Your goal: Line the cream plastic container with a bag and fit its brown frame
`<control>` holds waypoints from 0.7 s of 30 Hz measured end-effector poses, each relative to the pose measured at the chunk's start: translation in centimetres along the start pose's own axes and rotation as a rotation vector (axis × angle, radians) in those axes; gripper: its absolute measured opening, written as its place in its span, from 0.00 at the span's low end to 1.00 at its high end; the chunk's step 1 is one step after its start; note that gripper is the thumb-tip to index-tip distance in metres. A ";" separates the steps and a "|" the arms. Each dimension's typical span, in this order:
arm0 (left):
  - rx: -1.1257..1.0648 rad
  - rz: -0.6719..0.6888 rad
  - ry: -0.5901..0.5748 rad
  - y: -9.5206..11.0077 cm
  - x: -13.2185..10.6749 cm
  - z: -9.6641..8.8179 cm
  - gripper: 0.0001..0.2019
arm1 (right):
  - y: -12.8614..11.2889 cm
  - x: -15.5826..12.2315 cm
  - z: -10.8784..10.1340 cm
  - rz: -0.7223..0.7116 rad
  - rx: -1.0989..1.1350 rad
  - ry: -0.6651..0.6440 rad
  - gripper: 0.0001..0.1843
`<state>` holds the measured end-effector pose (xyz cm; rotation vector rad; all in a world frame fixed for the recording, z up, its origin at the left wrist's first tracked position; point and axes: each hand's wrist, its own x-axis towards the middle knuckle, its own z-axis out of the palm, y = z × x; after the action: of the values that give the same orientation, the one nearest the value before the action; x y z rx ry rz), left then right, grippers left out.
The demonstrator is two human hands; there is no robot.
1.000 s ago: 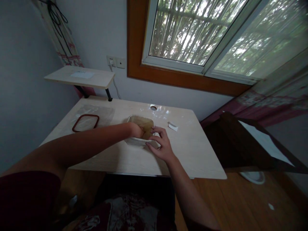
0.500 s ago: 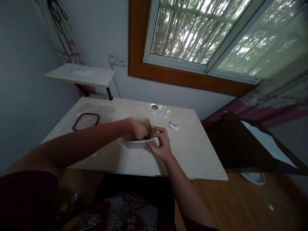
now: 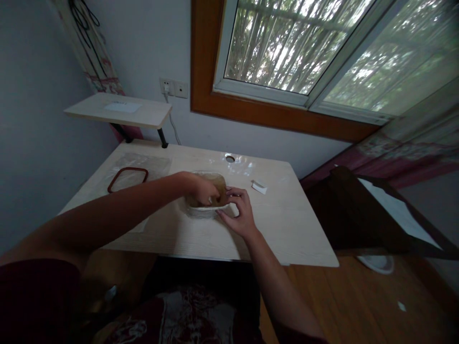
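Note:
A clear plastic container (image 3: 201,210) lined with brown paper (image 3: 218,181) sits in the middle of a pale wooden desk (image 3: 287,229). My left hand (image 3: 202,188) reaches into the container with its fingers curled down on the brown paper. Against the container's right rim rests my right hand (image 3: 241,210), its fingers bent around the edge. A dark red-rimmed lid (image 3: 127,179) lies flat on the desk to the left, apart from both hands.
A small white packet (image 3: 258,187) lies on the desk right of the container. A cable hole (image 3: 230,158) is near the back edge. A raised shelf (image 3: 118,110) stands at the back left. A dark chair (image 3: 358,215) is at the right.
The container has tipped back down to lie flatter on the desk. My left hand has pressed deeper into it while my right hand stayed at the rim.

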<state>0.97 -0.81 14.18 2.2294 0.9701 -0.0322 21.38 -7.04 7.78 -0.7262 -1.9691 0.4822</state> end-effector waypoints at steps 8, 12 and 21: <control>-0.206 0.138 0.723 -0.2 -7.5 -1.2 0.24 | 0.7 0.0 0.9 0.015 0.025 0.087 0.37; -0.408 0.202 1.001 -3.5 -8.7 4.6 0.47 | 1.4 0.4 1.5 0.146 0.189 -0.045 0.56; -0.477 -0.011 1.036 -7.3 -5.0 13.5 0.57 | 4.2 -3.1 5.1 0.287 0.142 -0.260 0.30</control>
<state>-4.20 -8.69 1.06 1.7208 1.3052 1.3093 19.31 -6.21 0.86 -0.8959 -2.0510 0.9197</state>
